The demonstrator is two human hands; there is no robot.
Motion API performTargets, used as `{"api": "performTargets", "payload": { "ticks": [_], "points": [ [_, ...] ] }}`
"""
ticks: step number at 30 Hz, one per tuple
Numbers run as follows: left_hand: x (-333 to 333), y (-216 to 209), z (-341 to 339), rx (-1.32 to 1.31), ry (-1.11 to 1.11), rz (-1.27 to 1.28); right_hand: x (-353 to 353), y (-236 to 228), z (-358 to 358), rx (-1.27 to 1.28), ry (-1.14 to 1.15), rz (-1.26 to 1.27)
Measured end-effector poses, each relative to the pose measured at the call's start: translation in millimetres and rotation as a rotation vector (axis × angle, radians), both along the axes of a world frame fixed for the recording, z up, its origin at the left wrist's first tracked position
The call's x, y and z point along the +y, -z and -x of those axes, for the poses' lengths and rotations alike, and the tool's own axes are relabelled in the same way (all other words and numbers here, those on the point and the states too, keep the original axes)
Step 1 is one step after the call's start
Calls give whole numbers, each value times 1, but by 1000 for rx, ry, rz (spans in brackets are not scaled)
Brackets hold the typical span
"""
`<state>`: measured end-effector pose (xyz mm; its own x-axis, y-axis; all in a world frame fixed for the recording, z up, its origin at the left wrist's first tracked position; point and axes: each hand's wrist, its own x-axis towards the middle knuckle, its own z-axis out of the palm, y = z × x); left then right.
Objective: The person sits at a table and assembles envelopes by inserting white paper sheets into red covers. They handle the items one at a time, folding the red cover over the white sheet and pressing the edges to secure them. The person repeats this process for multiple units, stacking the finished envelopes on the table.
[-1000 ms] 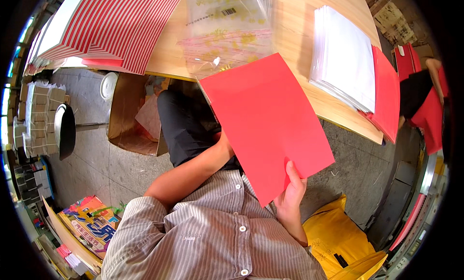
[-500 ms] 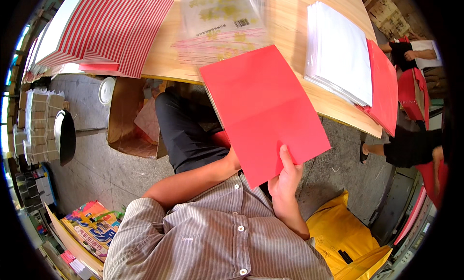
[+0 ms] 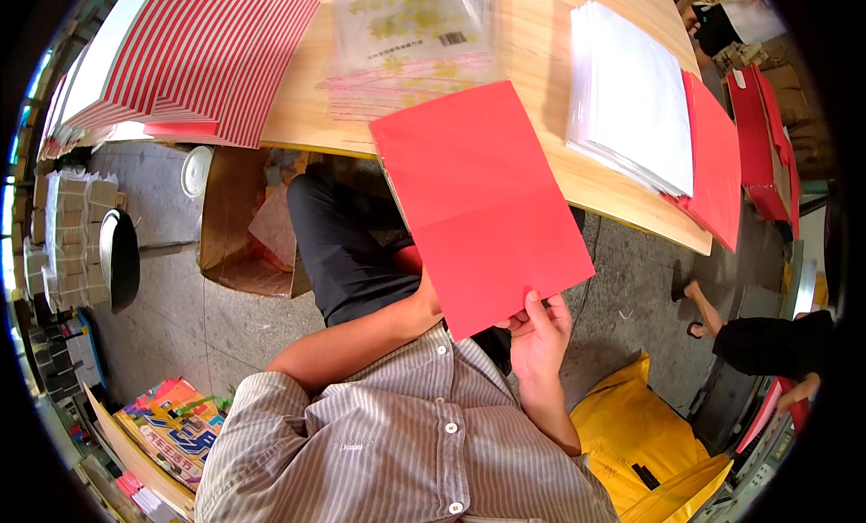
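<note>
1. The flat, rectangular bright-red paper piece (image 3: 492,203) is in front of the person, slanting from the near right toward the far left. Its far end overlaps the near edge of the pale wood-grain bench (image 3: 532,40); whether it touches there, I cannot tell. Its left edge looks thick, so it may be several layers.

2. The right hand (image 3: 542,342) has its grip closed on the red piece's near edge, thumb on the upper face, with fingers partly hidden at and behind that edge.

3. The left hand (image 3: 429,296) is mostly hidden behind the red piece's left side; the state of its grip cannot be told.

4. As far as shows, the red piece is in hand and outside any bag. The clear plastic bags with yellow print (image 3: 406,31) lie flat at the far middle, no hand on them.

5. At the far left is a pile with red-and-white striped edges (image 3: 212,63); at the far right, a stack of white sheets (image 3: 629,99) beside and partly over red sheets (image 3: 713,157). How much is finished or left among these piles cannot be judged.
</note>
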<state>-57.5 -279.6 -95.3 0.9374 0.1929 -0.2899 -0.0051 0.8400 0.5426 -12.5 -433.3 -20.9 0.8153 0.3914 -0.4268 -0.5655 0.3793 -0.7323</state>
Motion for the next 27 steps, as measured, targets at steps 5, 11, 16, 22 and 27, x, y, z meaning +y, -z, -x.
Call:
{"api": "performTargets", "payload": {
  "ticks": [5,11,16,22,27],
  "points": [
    [3,3,1,-99,64,163,9,-1,3,-13,8,-10],
    [4,-12,1,-67,-6,-303,28,-7,-5,-17,21,-67],
    [-2,-1,-7,-1,-183,-609,45,-11,-15,0,58,-86],
    [-9,-1,-8,195,-175,-807,57,-8,-26,16,61,-123],
    [-9,2,-10,171,-197,-730,68,-14,-34,25,49,-143]
  ]
}}
